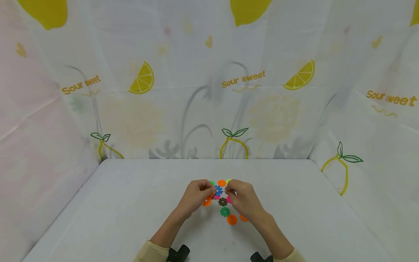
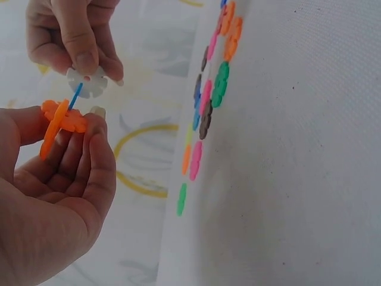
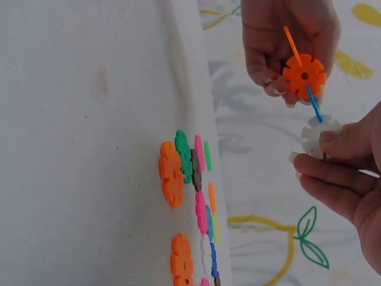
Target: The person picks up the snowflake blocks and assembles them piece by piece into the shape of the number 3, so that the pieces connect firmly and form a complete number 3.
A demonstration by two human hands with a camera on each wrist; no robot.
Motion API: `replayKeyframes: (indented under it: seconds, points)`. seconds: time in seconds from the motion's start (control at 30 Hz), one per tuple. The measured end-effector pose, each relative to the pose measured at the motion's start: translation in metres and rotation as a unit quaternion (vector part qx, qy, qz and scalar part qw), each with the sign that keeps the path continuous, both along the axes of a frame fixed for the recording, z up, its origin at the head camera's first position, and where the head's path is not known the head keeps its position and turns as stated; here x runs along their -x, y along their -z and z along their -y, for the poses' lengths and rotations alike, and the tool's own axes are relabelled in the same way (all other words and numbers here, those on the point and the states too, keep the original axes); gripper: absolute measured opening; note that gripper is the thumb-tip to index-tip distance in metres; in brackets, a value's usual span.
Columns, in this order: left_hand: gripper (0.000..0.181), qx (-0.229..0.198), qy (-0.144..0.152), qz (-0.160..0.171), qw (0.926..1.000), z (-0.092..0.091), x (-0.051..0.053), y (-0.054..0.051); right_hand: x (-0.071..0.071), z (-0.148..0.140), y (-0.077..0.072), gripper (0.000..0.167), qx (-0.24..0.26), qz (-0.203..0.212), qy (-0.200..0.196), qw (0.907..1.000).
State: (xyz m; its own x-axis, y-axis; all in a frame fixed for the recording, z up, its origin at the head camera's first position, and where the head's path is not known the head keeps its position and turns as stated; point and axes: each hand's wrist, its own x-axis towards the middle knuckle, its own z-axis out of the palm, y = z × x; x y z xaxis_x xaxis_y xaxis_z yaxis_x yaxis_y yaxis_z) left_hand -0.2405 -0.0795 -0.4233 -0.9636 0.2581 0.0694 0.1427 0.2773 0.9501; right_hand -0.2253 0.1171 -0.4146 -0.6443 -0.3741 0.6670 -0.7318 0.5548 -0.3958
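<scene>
My left hand point(image 1: 194, 198) pinches an orange notched plastic disc point(image 3: 305, 72). A second orange disc point(image 2: 55, 130) crosses it, slotted in at an angle. On the other side stands a blue disc point(image 1: 218, 191), seen edge-on in both wrist views. My right hand point(image 1: 244, 198) grips a white disc point(image 2: 89, 86) between thumb and fingers. The white disc's rim meets the blue disc's edge; how deeply the slots engage I cannot tell. Both hands are raised above the tabletop, facing each other.
Several loose discs lie flat on the white table point(image 1: 137, 203) beneath and in front of the hands, including a dark brown one point(image 1: 223, 201), a green one point(image 1: 224, 211) and an orange one point(image 1: 232, 219). A lemon-printed curtain point(image 1: 183, 109) surrounds the table's back and sides.
</scene>
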Motion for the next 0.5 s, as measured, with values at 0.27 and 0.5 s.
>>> replayKeyframes:
  seconds: [0.27,0.5]
  points:
    - [0.018,-0.003,0.001,0.002,1.0,0.0001,0.0008,0.0014,0.0,0.0019,0.0036,0.021,0.006,-0.018,-0.003,0.9998]
    - [0.019,0.0,0.002,0.002,1.0,0.0016,0.0,-0.0012,0.0022,0.0038,0.0048,0.019,0.014,-0.018,-0.007,0.9997]
